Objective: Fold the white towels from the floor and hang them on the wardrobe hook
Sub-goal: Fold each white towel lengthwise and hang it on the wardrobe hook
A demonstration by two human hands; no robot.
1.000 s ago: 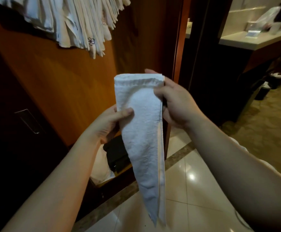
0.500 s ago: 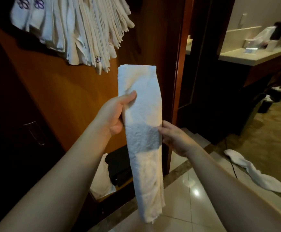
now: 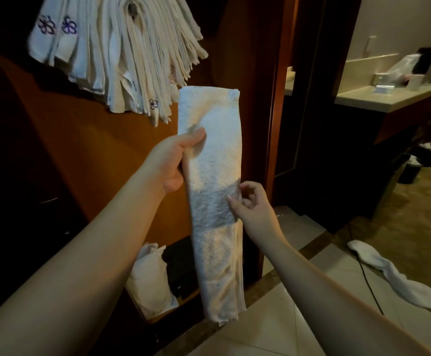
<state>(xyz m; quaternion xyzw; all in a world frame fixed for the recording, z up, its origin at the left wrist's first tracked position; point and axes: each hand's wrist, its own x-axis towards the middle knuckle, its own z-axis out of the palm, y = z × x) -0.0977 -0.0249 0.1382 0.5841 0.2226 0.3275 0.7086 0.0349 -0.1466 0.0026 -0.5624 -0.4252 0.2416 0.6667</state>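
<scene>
A white towel (image 3: 215, 176), folded into a long narrow strip, hangs upright in front of the wardrobe. My left hand (image 3: 173, 163) grips its upper left edge, thumb on the front. My right hand (image 3: 251, 208) pinches the right edge near the middle with thumb and forefinger. Several folded white towels (image 3: 117, 52) with purple flower marks hang in a bunch at the top left of the wardrobe; the hook under them is hidden. Another white towel (image 3: 394, 276) lies crumpled on the floor at the right.
The orange wooden wardrobe panel (image 3: 86, 155) stands behind the towel, with a white bag (image 3: 150, 278) and a dark item on its bottom shelf. A counter (image 3: 389, 96) with small items is at the far right. A black cable (image 3: 366, 278) crosses the tiled floor.
My left hand has raised the towel toward the hanging bunch. My right hand slid from the top corner down to the strip's middle edge. The view tilted, showing the floor towel.
</scene>
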